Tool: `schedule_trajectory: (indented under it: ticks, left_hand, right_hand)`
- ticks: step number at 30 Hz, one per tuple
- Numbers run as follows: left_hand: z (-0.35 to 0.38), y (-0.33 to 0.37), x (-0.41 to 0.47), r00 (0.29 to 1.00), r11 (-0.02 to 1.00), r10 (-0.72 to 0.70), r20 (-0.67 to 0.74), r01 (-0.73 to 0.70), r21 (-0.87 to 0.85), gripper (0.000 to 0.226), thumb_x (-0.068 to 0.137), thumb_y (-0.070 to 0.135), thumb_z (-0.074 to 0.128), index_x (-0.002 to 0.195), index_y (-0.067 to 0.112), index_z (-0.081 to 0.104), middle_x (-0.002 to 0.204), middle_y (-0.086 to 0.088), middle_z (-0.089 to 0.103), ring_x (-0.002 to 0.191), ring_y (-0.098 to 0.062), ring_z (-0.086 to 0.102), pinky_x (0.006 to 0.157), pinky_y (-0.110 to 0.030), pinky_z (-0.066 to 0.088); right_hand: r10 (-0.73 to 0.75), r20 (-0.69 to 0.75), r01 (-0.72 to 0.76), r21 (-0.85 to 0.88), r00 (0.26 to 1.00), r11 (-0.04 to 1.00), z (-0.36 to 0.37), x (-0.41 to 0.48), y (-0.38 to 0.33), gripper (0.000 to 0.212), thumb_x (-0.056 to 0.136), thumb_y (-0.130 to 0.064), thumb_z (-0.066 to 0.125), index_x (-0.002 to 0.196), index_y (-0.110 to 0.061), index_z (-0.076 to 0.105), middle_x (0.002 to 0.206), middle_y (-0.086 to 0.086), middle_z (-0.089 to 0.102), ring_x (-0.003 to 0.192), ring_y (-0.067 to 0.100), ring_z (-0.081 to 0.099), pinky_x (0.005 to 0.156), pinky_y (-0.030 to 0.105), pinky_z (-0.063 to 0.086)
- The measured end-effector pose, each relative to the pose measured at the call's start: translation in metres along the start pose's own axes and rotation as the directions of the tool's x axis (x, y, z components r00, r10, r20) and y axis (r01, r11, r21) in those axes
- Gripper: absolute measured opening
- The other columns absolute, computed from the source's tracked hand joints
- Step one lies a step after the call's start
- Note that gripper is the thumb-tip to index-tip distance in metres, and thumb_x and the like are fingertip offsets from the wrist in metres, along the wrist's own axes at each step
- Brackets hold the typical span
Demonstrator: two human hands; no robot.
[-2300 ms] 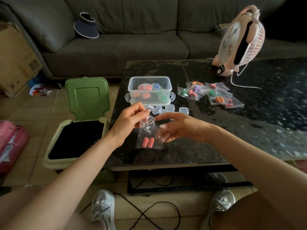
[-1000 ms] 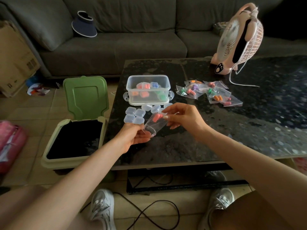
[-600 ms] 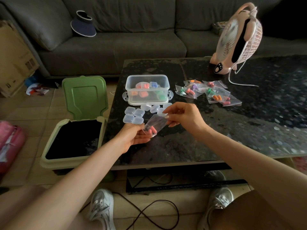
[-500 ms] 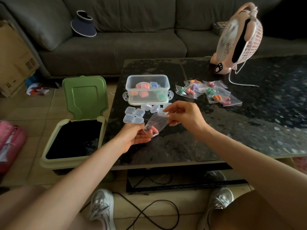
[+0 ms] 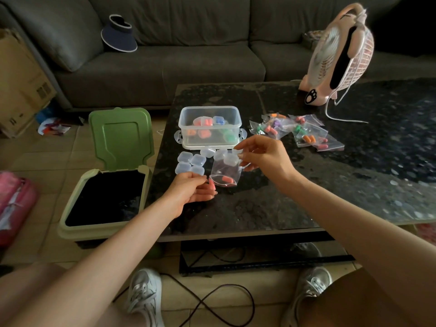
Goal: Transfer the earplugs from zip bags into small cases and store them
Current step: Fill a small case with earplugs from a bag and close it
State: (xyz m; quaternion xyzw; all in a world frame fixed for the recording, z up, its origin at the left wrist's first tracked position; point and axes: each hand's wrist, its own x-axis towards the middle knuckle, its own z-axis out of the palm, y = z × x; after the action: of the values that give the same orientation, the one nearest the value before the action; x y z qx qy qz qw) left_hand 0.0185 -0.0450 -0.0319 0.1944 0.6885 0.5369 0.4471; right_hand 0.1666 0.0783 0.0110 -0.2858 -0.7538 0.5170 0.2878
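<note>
- Plastic zip bag [image 5: 224, 172] hung limp, light, likely slippery; your right hand [image 5: 262, 158] pinched its top edge.
- Your left hand [image 5: 188, 191] curled by its lower corner; hold unclear.

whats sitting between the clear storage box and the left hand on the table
In the head view, a cluster of small clear cases lies on the table between the storage box and the left hand.

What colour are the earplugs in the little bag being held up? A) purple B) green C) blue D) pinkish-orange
D: the earplugs lying at the bottom of the zip bag, which the right hand pinches at its top, are pinkish-orange.
</note>
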Motion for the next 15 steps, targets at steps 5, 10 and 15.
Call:
schedule_trajectory:
  ticks: [5,10,15]
  left_hand:
    - [0.0006,-0.0007,0.0012,0.999,0.999,0.018,-0.036,-0.017,0.038,0.01,0.092,0.005,0.056,0.098,-0.003,0.059,0.083,-0.017,0.068,0.069,-0.02,0.07,0.061,-0.025,0.059]
    - [0.0023,0.0005,0.0008,0.999,0.998,0.014,-0.052,-0.011,0.061,0.008,0.091,0.001,0.056,0.099,0.0,0.058,0.085,-0.017,0.067,0.071,-0.021,0.069,0.065,-0.027,0.06]
    - [0.0008,-0.0011,0.0016,0.999,0.997,0.025,-0.043,-0.022,0.071,0.012,0.091,0.006,0.058,0.102,0.0,0.057,0.081,-0.015,0.063,0.071,-0.019,0.069,0.065,-0.026,0.059]
  right_hand:
    - [-0.014,0.024,0.015,-0.08,1.0,0.997,0.0006,0.0018,0.0008,0.017,0.084,0.001,0.065,0.086,-0.017,0.067,0.085,0.011,0.068,0.067,0.018,0.068,0.063,0.025,0.058]
    - [0.029,0.094,-0.004,-0.256,0.995,0.967,0.005,-0.0001,0.009,0.019,0.083,0.007,0.063,0.09,-0.01,0.068,0.081,0.01,0.066,0.062,0.015,0.064,0.059,0.017,0.055]
    - [-0.097,-0.043,0.089,-0.168,0.994,0.982,0.0026,0.0023,0.0042,0.014,0.084,0.001,0.065,0.086,-0.012,0.068,0.08,0.001,0.068,0.065,0.01,0.067,0.064,0.021,0.057]
